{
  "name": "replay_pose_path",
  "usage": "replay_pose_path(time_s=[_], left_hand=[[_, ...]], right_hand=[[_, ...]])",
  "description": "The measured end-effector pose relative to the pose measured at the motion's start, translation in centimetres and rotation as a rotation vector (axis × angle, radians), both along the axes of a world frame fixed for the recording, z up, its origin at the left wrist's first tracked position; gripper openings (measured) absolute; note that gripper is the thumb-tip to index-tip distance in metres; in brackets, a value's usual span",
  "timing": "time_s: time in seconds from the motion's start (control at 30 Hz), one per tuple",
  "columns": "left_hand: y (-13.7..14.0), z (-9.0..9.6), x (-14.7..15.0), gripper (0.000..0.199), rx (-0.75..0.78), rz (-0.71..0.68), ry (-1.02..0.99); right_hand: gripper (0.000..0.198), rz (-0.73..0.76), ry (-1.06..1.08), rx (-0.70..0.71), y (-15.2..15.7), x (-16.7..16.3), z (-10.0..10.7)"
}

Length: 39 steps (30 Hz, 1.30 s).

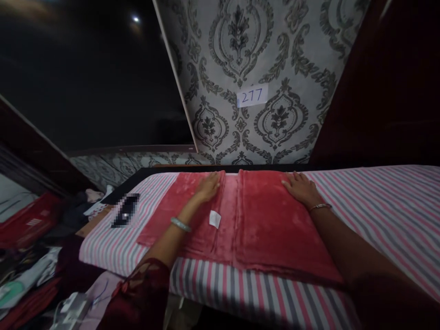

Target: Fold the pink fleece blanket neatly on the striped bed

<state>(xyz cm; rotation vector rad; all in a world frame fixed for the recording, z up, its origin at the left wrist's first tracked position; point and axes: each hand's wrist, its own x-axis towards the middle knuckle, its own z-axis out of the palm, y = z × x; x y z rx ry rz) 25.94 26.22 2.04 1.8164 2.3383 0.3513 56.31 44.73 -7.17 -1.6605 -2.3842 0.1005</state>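
Red blanket [254, 220] lies folded on the striped bed [378, 201]. My left hand [208, 185] and right hand [300, 188] rest flat, fingers spread, on its far edge. Folding looks mostly done; final fold possibly left.

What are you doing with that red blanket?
A person has both hands flat on a folded red blanket lying across a pink, grey and white striped bed. The left hand presses the far edge of the left part, the right hand rests on the right part. A small white tag shows between them.
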Motion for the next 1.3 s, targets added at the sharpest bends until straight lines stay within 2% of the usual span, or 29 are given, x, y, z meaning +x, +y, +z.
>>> replay_pose_path(time_s=[0.1,0.2,0.27,0.37,0.47,0.53,0.6,0.73,0.83,0.93,1.0,1.17,1.3], left_hand=[[-2.5,-2.3,-0.2,0.055,-0.001,0.111,0.054],[-3.2,-5.1,1.0,0.056,-0.001,0.139,0.13],[-3.2,-6.1,1.4,0.058,0.008,0.137,0.182],[-3.1,-6.2,1.3,0.06,-0.001,0.128,0.176],[-3.1,-5.3,0.9,0.059,-0.015,0.12,0.117],[-3.3,-4.5,0.9,0.06,-0.028,0.111,0.069],[-4.1,-3.9,1.1,0.062,-0.05,0.099,0.025],[-8.1,-3.7,2.2,0.065,-0.035,0.034,-0.009],[-12.1,-4.8,3.3,0.067,0.003,-0.024,0.008],[-15.0,-6.4,4.4,0.076,-0.013,-0.053,-0.005],[-15.8,-7.4,4.9,0.082,-0.018,-0.057,-0.006],[-15.5,-8.4,5.3,0.077,-0.027,-0.04,-0.002],[-15.8,-8.2,5.3,0.075,-0.009,-0.044,-0.025]], right_hand=[[0.061,-0.006,-0.001,-0.012,0.2,0.0,-0.1],[0.062,-0.001,0.002,-0.034,0.2,0.1,-0.2],[0.063,-0.003,-0.002,-0.061,0.2,0.2,0.0],[0.063,-0.047,0.011,-0.077,-0.1,-0.3,1.3],[0.061,-0.037,0.109,0.053,-1.2,-3.2,3.5],[0.057,0.103,0.193,0.131,-2.4,-6.6,5.1],[0.055,0.274,0.247,0.064,-3.8,-10.8,6.2],[0.058,0.356,0.246,-0.078,-5.9,-18.3,6.5],[0.053,0.354,0.234,-0.088,-6.5,-21.4,5.8],[0.049,0.407,0.157,-0.046,-6.9,-22.5,4.7],[0.051,0.463,0.057,-0.025,-7.3,-22.6,3.9],[0.053,0.462,-0.04,-0.053,-7.7,-22.4,2.7],[0.051,0.423,-0.068,-0.072,-8.0,-22.9,3.8]])
